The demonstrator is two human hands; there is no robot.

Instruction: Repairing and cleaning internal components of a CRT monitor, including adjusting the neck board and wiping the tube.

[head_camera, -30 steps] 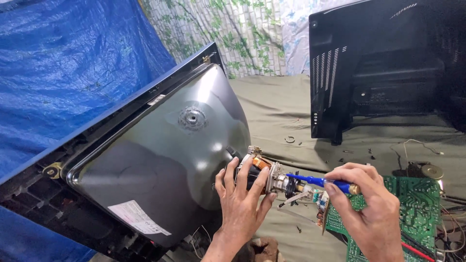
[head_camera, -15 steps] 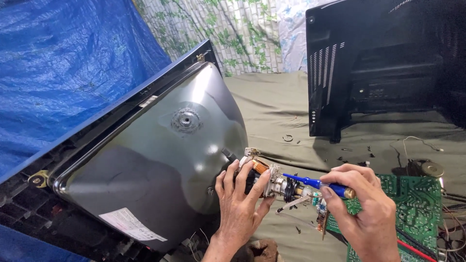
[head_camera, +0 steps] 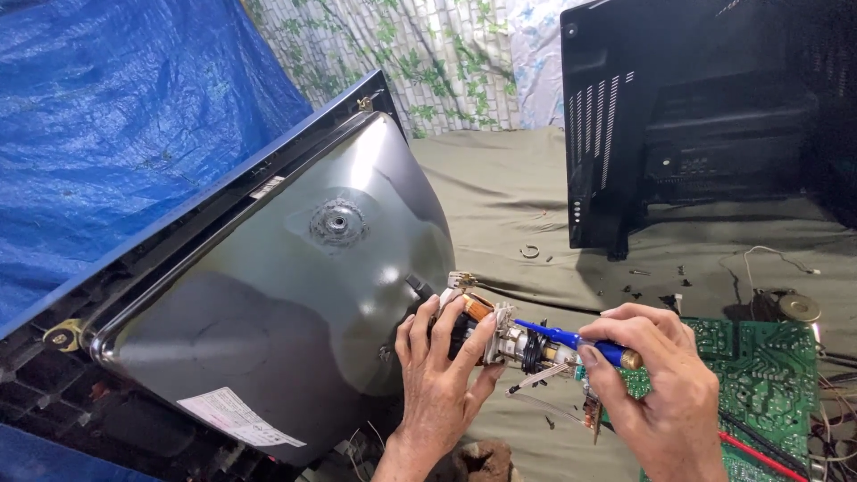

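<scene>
Blue screwdriver (head_camera: 571, 339) stays pinched in my right hand (head_camera: 661, 393), tip now nearer the yoke (head_camera: 473, 317) at nine o'clock; left hand (head_camera: 442, 375) keeps gripping it.

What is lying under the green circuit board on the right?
The circuit board lies on an olive cloth, with a red wire along its near edge. Whatever is directly beneath stays hidden, and the right hand covers its left corner.

One picture tube (head_camera: 268, 295), one screwdriver (head_camera: 571, 341), one black back cover (head_camera: 678, 125), one green circuit board (head_camera: 768, 375), two hands.
</scene>
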